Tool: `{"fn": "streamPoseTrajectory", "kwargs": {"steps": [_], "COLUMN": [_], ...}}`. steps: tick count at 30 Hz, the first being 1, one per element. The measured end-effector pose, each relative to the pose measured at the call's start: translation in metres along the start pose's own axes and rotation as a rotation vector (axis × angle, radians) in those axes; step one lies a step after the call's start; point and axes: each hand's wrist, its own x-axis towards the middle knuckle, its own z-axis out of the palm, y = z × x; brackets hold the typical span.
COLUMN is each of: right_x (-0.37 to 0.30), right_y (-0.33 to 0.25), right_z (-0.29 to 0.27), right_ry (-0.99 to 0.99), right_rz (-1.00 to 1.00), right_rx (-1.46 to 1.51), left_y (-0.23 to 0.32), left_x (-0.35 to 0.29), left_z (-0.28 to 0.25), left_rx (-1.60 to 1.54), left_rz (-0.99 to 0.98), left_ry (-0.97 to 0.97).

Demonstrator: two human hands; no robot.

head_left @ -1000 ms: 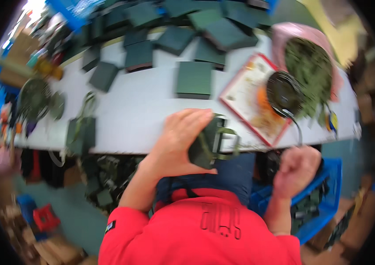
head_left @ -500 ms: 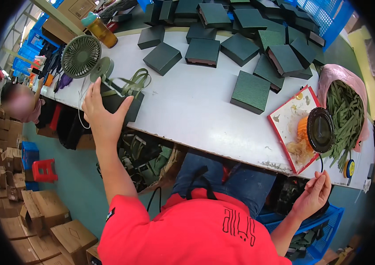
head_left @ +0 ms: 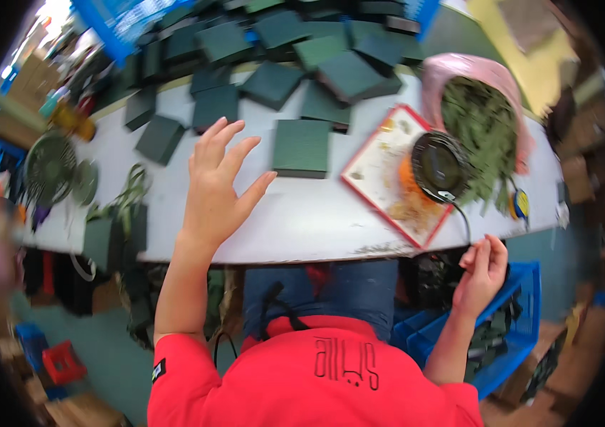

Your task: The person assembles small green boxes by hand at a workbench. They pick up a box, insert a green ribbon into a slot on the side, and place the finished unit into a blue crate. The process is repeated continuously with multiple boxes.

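My left hand is raised over the white table with its fingers spread, holding nothing. It is nearest to a dark green box lying flat, just right of its fingertips. My right hand is at the table's front edge, its thumb and fingers pinched together. Whatever is between them is too small to make out. A thin black cord-like line runs from the round black-topped orange pot down to these fingertips. That pot stands on a stained white board with a red rim.
Dark green boxes are heaped at the back. A pink bag of green ribbon strips stands at the right, beside a yellow-and-blue tape measure. A fan and a ribboned box are at the left. A blue crate sits below.
My left hand has let go of the ribboned box and moved right, over the table. The view has swung right. My right hand remains pinched near the table edge.
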Motion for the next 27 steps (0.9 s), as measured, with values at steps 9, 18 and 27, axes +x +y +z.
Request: {"fn": "streamPoseTrajectory", "kwargs": {"steps": [9, 18, 27], "right_x": [0.046, 0.085, 0.124], "right_y": [0.007, 0.02, 0.025], "right_z": [-0.06, -0.038, -0.021], "right_ry": [0.1, -0.376, -0.889], "right_rz": [0.04, -0.434, -0.598], "right_rx": [-0.405, -0.873, -0.991], "left_y": [0.027, 0.016, 0.051], "left_x": [0.032, -0.008, -0.03], "left_z": [0.071, -0.007, -0.016], "left_rx": [-0.051, -0.241, -0.199], "left_rz": [-0.087, 0.082, -0.208], "left_ry": [-0.395, -0.76, -0.573]}}
